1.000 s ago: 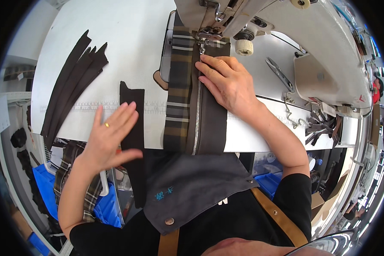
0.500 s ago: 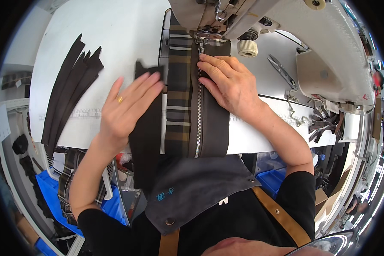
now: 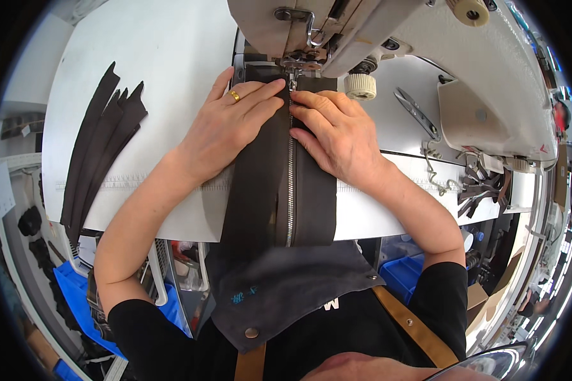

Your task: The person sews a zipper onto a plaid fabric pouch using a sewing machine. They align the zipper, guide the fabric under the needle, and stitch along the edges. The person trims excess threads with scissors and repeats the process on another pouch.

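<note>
A dark brown fabric strip (image 3: 251, 200) lies along the left of a metal zipper (image 3: 290, 178), covering most of the plaid fabric. The zipper's upper end sits at the sewing machine's presser foot (image 3: 293, 71). My left hand (image 3: 229, 127) rests on this strip with fingers extended, their tips just short of the foot. My right hand (image 3: 340, 136) presses on the zipper and the dark fabric (image 3: 318, 209) to its right, fingers slightly bent and thumb apart. Several other dark strips (image 3: 95, 146) lie fanned out on the white table (image 3: 152, 57) at the left.
Scissors (image 3: 416, 112) and scrap strips (image 3: 483, 190) lie right of the needle area, below the machine arm (image 3: 476, 63). A printed ruler runs along the table. Blue bins (image 3: 400, 273) are under the table's front edge. Part of another person shows at the far right rim.
My left hand has carried the loose dark strip rightward and up onto the plaid fabric beside the zipper, hiding most of the plaid. My right hand has stayed nearly in place.
</note>
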Demonstrator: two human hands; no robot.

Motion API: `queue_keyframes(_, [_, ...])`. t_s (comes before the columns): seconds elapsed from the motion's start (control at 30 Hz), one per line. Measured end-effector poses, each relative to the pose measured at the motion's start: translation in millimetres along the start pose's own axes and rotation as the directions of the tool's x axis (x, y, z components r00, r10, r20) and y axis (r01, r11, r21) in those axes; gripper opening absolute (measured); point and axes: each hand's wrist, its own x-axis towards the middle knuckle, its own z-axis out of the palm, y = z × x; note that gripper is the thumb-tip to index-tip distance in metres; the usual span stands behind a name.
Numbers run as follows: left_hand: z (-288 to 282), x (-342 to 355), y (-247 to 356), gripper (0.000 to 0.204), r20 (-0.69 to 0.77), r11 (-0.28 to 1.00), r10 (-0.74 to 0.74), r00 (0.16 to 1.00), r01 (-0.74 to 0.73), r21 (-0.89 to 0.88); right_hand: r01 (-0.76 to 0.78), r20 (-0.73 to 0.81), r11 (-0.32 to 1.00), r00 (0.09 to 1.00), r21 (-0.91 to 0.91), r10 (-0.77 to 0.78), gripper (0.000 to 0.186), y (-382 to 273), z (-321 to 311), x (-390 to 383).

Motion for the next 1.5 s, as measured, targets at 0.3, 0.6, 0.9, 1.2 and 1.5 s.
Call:
queue_keyframes(0.3, [6, 3, 0, 0.026, -0.073, 1.0, -0.024, 0.997, 0.024, -0.007, -0.002, 0.005, 1.0, 1.0, -0.014, 0.002, 0.028, 0, 1, -1])
queue_keyframes(0.6, [11, 3, -3, 0.027, -0.108, 0.997, -0.054, 0.993, 0.048, -0.057, -0.012, 0.022, 1.0, 1.0, 0.008, 0.012, 0.031, 1, 2, -1])
queue_keyframes(0.9, [10, 4, -3, 0.027, -0.117, 0.996, -0.062, 0.991, 0.055, -0.065, -0.029, 0.035, 1.0, 0.999, 0.013, 0.028, 0.031, 0, 0, -2])
queue_keyframes(1.2, [10, 5, -3, 0.028, -0.1, 0.995, -0.077, 0.992, 0.069, -0.074, -0.023, 0.03, 1.0, 0.999, 0.019, 0.023, 0.029, 1, 0, -2])
queue_keyframes(1.5, [8, 4, -3, 0.033, -0.058, 0.996, -0.073, 0.996, 0.071, -0.05, -0.024, -0.009, 0.999, 1.0, 0.028, 0.024, 0.026, -1, 0, -1])
